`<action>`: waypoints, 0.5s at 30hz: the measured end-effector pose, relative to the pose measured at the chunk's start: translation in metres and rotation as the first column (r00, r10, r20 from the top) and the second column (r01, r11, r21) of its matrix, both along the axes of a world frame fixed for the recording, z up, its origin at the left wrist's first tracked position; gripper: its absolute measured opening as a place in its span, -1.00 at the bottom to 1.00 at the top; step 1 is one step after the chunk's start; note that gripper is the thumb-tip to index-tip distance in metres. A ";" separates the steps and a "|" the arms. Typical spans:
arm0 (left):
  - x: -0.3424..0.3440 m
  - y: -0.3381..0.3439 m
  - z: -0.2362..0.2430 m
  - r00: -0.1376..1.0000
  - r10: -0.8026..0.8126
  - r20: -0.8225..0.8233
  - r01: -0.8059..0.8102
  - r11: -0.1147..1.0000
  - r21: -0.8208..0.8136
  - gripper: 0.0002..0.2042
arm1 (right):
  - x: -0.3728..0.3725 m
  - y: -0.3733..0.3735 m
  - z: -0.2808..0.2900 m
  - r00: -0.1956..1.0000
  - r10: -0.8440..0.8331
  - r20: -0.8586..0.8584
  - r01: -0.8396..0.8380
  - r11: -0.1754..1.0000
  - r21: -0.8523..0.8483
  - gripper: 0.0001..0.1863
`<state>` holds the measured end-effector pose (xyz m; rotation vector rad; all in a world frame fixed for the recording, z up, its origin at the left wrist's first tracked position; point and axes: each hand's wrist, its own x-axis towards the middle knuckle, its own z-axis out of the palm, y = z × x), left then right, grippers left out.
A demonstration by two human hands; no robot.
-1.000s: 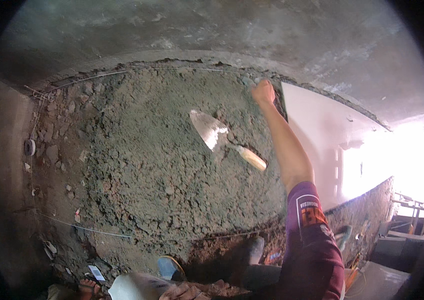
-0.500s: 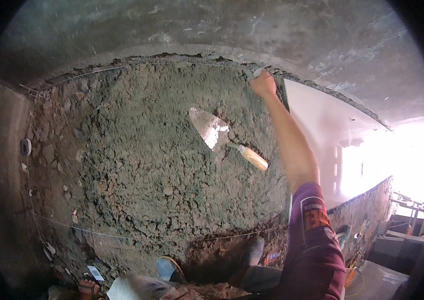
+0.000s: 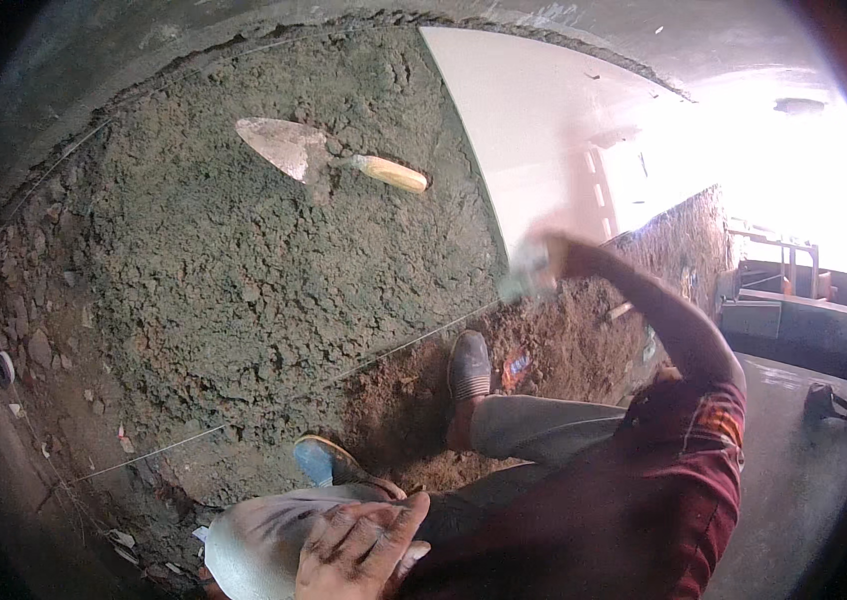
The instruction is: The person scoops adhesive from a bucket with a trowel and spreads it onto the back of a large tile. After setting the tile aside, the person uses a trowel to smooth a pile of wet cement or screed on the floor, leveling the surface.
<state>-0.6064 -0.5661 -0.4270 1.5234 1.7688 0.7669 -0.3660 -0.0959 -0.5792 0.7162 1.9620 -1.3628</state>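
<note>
My right hand (image 3: 568, 254), blurred, grips a pale greenish object (image 3: 529, 277) at the lower corner of a large white tile (image 3: 499, 100), by a taut string (image 3: 434, 330). My left hand (image 3: 364, 550) rests at my left knee with fingers curled together; what they hold, if anything, is hidden. A trowel (image 3: 279, 147) with a wooden handle (image 3: 394, 174) lies untouched on rough grey-green mortar (image 3: 244, 280), left of the tile.
Grey walls (image 3: 144, 40) bound the mortar bed. Rubble (image 3: 39, 350) and a white roll (image 3: 4, 369) lie at the left. My booted feet (image 3: 469, 365) are in the dirt strip below the string. At right are a grey floor (image 3: 784, 480), a dark object (image 3: 832, 408) and grey blocks (image 3: 764, 318).
My right hand has left the tile's upper left corner and come down to its lower edge with the pale object. The view has shifted, bringing my left hand and more floor into sight.
</note>
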 end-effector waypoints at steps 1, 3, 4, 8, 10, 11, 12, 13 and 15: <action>0.000 0.000 0.005 1.000 0.010 -0.014 -0.010 1.000 -0.011 -0.51 | 0.029 -0.019 -0.011 0.998 -0.016 0.053 0.022 0.993 -0.116 -0.82; 0.001 0.000 0.014 0.998 0.036 -0.045 -0.037 0.999 -0.029 -0.45 | 0.071 -0.058 -0.022 0.787 0.548 -0.282 -0.480 0.832 0.278 -0.73; 0.002 0.001 0.017 0.997 0.057 -0.050 -0.058 0.998 -0.019 -0.45 | 0.071 -0.055 -0.026 0.669 0.730 -0.143 -0.617 0.652 0.440 -0.70; 0.009 0.000 0.024 0.993 0.118 -0.003 -0.118 0.993 -0.030 -0.46 | -0.010 -0.055 -0.039 0.870 0.365 0.331 -0.489 0.722 0.489 -0.58; 0.013 -0.003 0.026 0.990 0.140 -0.018 -0.141 0.990 -0.026 -0.46 | -0.082 -0.050 -0.048 0.981 0.189 -0.051 -0.096 0.691 0.716 -0.54; 0.016 -0.006 0.028 0.987 0.152 -0.052 -0.153 0.988 -0.018 -0.47 | -0.115 -0.047 -0.053 0.923 0.293 -0.251 0.022 0.608 0.793 -0.50; 0.018 -0.008 0.030 0.982 0.162 -0.091 -0.164 0.986 -0.010 -0.47 | -0.147 -0.047 -0.059 0.934 0.312 -0.171 -0.025 0.536 0.844 -0.47; 0.020 -0.010 0.032 0.986 0.156 -0.054 -0.158 0.986 -0.045 -0.45 | -0.172 -0.048 -0.064 0.892 0.390 -0.227 0.033 0.445 0.895 -0.44; 0.025 -0.016 0.040 0.991 0.131 0.024 -0.127 0.984 -0.126 -0.43 | -0.210 -0.049 -0.071 0.943 0.321 -0.085 -0.085 0.480 0.873 -0.44</action>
